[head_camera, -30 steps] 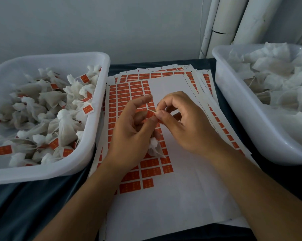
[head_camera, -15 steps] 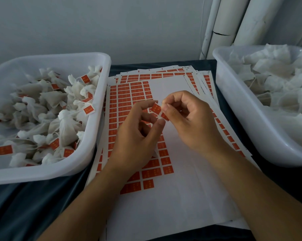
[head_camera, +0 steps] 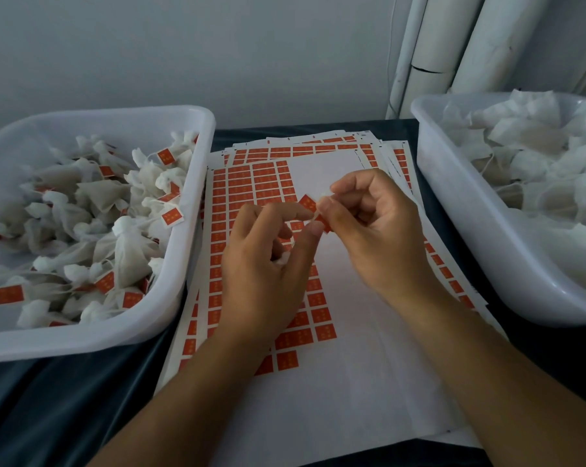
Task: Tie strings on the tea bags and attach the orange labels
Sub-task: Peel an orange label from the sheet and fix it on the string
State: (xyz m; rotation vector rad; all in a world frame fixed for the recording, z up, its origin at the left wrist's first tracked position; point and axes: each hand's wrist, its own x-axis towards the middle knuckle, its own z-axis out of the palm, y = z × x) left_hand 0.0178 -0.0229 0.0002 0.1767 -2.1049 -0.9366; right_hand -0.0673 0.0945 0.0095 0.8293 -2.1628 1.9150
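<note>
Both hands have lifted slightly; the label (head_camera: 307, 202) now stands clear between the fingertips, and the tea bag (head_camera: 281, 258) has drawn up into the left hand (head_camera: 268, 261).

1 head-worn view, angled forward and down, close above the label sheets (head_camera: 335, 382) between 2 tubs.

An orange label (head_camera: 307, 202), small and rectangular, is pinched at the meeting fingertips of the left hand (head_camera: 268, 264) and right hand (head_camera: 372, 230), tilted on edge, with a thin white string (head_camera: 315, 215) at the same grip. Just below the grip, a scrap of white tea bag (head_camera: 280, 258) shows inside the left hand's curled fingers. Beneath the grip lies the label sheet (head_camera: 251, 183), flat, its orange labels in rows with many already gone.
</note>
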